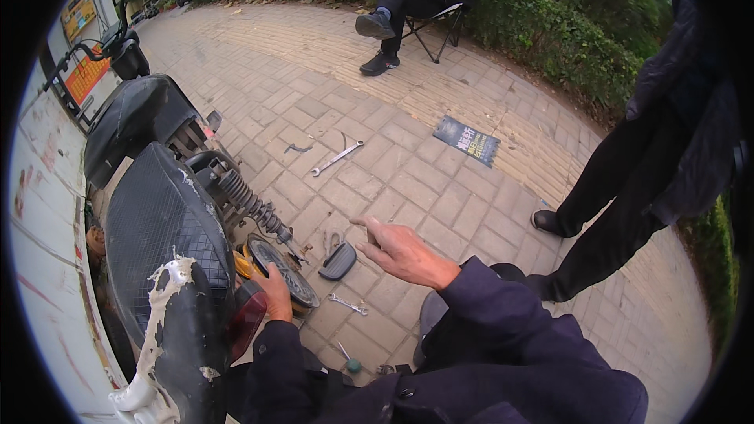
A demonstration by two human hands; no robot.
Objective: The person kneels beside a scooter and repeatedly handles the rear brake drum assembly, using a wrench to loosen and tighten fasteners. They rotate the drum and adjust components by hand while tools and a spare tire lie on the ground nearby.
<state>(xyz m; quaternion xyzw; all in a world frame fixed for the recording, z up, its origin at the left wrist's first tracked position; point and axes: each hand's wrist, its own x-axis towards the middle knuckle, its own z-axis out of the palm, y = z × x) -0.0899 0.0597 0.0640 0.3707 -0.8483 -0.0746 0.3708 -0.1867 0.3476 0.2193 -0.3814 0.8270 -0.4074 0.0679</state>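
Observation:
A battered scooter [169,212] with a torn black seat stands at my left. My left hand [276,294] is beside its red tail light [247,316] and rear wheel [284,267], next to a yellow part [245,265]. Its thumb points up; the other fingers are mostly hidden, so its grip cannot be made out. Over the paving, my right hand [408,253] is stretched out with fingers apart, holding nothing. Below it lies a dark ribbed foot peg [338,261]. The rear shock absorber [250,196] hangs above the wheel.
Scattered on the paving are a long wrench [338,159], a short wrench [348,304], a green-handled screwdriver [352,363] and a printed sheet [466,140]. One person sits on a folding chair [432,27]; another stands at right [628,149]. A white panel [55,251] flanks the scooter.

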